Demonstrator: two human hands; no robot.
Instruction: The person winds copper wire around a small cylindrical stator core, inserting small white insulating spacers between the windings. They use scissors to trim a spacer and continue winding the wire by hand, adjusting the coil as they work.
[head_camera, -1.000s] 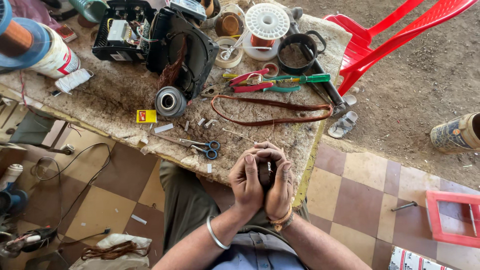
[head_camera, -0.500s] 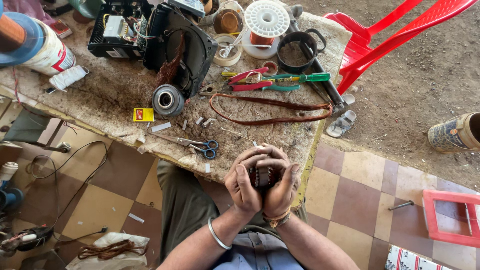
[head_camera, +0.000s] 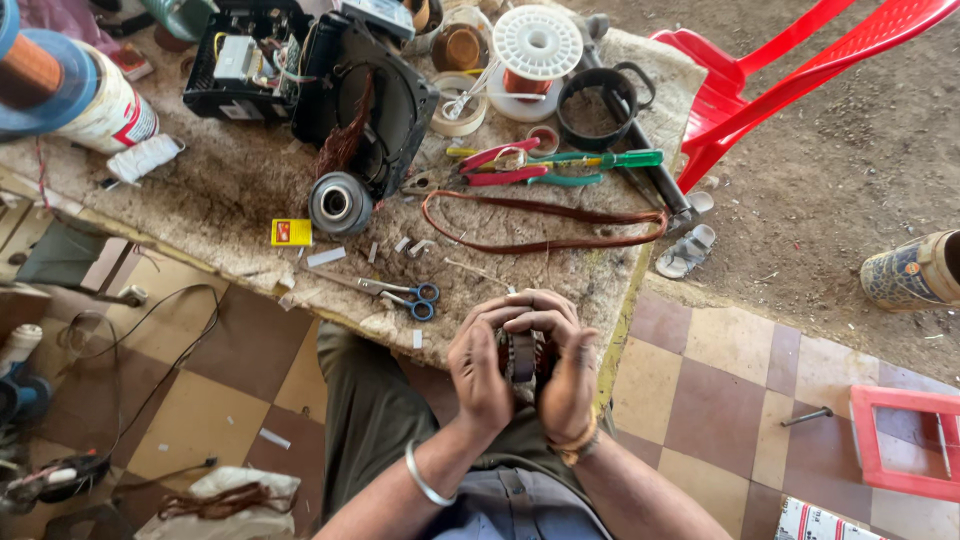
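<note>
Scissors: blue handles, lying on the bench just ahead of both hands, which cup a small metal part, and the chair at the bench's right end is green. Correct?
Not quite. The head view shows the chair is red, not green. The rest holds: blue-handled scissors lie on the bench ahead of the left hand and right hand, which cup a small metal part.

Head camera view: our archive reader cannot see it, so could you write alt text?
Two bare hands, left hand and right hand, clasp a small metal motor core over the edge of a cluttered workbench. Blue-handled scissors, a loop of copper wire and a dismantled black fan housing lie beyond.
</note>
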